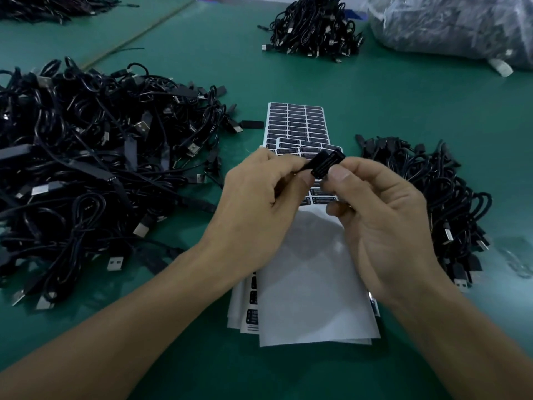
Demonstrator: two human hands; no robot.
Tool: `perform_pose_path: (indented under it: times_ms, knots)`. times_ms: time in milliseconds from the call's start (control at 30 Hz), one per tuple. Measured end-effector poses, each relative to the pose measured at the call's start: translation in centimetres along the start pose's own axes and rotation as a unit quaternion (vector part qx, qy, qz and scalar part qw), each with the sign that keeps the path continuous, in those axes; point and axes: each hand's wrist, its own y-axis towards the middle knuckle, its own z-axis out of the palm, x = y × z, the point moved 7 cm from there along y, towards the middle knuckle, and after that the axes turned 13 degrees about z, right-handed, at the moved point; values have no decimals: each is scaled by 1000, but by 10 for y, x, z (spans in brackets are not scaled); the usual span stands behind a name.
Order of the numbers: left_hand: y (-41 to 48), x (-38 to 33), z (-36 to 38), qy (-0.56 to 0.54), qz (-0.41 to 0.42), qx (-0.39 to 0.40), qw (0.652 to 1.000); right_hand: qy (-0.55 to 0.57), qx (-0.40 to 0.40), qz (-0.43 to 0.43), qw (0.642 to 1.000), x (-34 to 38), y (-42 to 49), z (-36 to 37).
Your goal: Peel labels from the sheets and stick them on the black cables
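Black cable end [331,158] is pinched between the left hand [259,203] and right hand [383,223], both curled onto it. The label [319,170] looks half-wrapped, so next probably comes pressing it flat.

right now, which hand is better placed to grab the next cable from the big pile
Likely the left hand: the big pile lies on its side of the label sheets. The right hand is across the sheets, pinching the plug both hands hold.

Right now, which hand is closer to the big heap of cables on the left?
Left. The left hand is just right of the heap; the right hand is farther off, beyond the held cable.
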Motion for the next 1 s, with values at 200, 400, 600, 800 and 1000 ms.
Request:
perform_pose_path:
  times_ms: [200,400,600,800,1000]
  knots:
    - [-4,2,2,-97,-19,-21,995,10,-28,4,1000,-3,3,-7]
    - [-5,5,9,-126,-46,11,991,9,-47,10,999,-3,6,-12]
    - [-3,8,8,-140,-67,3,988,-17,-43,4,999,-3,5,-9]
    - [-4,8,8,-149,-69,-5,986,-54,-63,-17,996,-1,5,-10]
    - [-5,8,8,-160,-73,-5,984,-74,-61,-37,995,2,4,-10]
